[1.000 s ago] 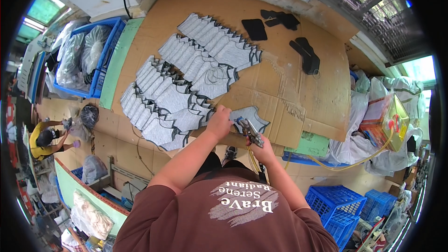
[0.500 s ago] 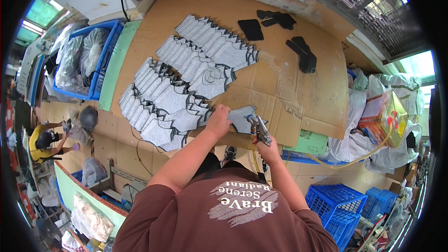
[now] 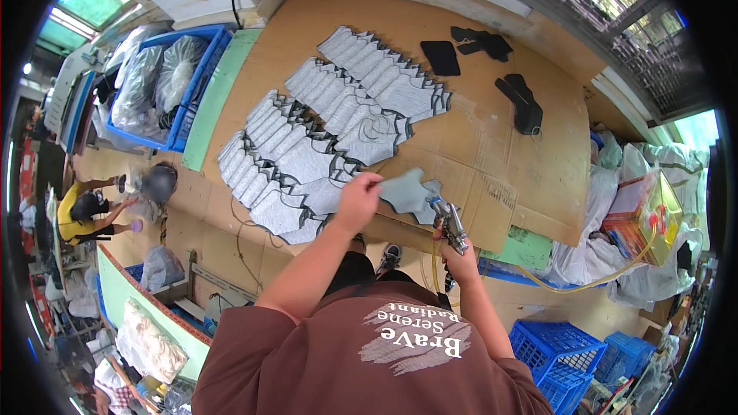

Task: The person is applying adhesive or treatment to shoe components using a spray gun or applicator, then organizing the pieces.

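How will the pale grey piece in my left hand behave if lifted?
Probably light: your left hand holds the pale grey piece at one end. It looks thin, so it may bend, though perhaps not limply, since it extends without obvious drooping.

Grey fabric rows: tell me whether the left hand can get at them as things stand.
Likely yes: the left hand is right beside the grey fabric rows, with nothing visible between. It seems to pinch a pale fabric piece, though, so it would probably need to release that first.

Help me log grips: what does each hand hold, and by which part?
Left hand: grey fabric piece, by its left end. Right hand: spray gun, apparently by its handle.
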The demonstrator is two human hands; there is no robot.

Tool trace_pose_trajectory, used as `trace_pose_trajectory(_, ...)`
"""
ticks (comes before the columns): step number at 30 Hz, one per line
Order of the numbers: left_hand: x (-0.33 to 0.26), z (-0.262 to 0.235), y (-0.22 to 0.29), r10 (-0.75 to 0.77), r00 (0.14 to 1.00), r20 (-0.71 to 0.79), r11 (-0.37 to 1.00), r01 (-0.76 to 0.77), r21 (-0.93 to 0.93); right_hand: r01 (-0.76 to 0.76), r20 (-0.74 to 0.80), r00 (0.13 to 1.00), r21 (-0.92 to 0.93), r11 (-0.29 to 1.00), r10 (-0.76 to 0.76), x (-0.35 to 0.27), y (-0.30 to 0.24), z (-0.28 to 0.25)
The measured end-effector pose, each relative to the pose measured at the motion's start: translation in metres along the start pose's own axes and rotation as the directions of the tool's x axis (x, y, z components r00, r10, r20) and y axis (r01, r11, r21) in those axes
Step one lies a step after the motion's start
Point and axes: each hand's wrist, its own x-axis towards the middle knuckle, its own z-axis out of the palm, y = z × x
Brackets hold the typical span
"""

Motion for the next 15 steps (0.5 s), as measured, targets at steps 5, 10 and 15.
trace_pose_trajectory(5,0.009,-0.108,-0.020,-0.212,0.945,-0.249,0.977,0.199,-0.074,0.077,0.049,0.996,-0.034,0.996,-0.075,0.004,0.007,-0.001)
trace_pose_trajectory(10,0.009,-0.120,-0.027,0.419,0.847,-0.328,0.719,-0.089,0.689,-0.031,0.075,0.997,-0.043,0.999,0.034,0.006,-0.001,0.006)
trace_pose_trajectory(15,-0.003,-0.008,-0.016,0.243,0.947,0.211,0.916,-0.295,0.273,-0.033,0.051,0.998,-0.090,0.995,0.038,0.008,-0.003,0.010)
